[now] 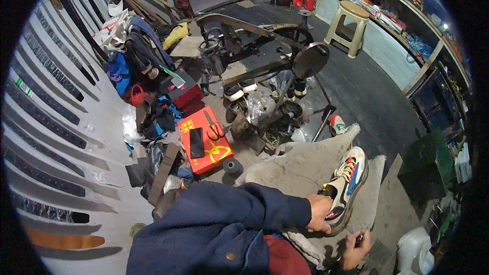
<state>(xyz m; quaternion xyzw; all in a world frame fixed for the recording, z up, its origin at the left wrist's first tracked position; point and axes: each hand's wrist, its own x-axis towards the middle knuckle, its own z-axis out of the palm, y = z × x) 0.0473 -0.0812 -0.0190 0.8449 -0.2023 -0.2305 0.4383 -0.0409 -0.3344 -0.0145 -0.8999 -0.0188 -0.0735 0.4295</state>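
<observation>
A cream sneaker (342, 186) with blue, red and black patches lies over my lap on a grey cloth (300, 159), its toe pointing away from me. My left hand (320, 214) is closed on its heel end, the fingers at the shoe's opening. Just right of the heel, my right hand (355, 250) is closed in a pinch around something small and dark that I cannot make out. Fine strands show between it and the sole. Across the cloth to the left of the shoe runs a thin dark thread (295, 171).
A red box (216, 155) at left carries a black phone (196, 143) and scissors (214, 128). Beside it stands a dark thread spool (233, 167). An old sewing machine (254, 51), loose shoes (234, 91) and plastic bags lie ahead. A beige stool (348, 23) stands far right.
</observation>
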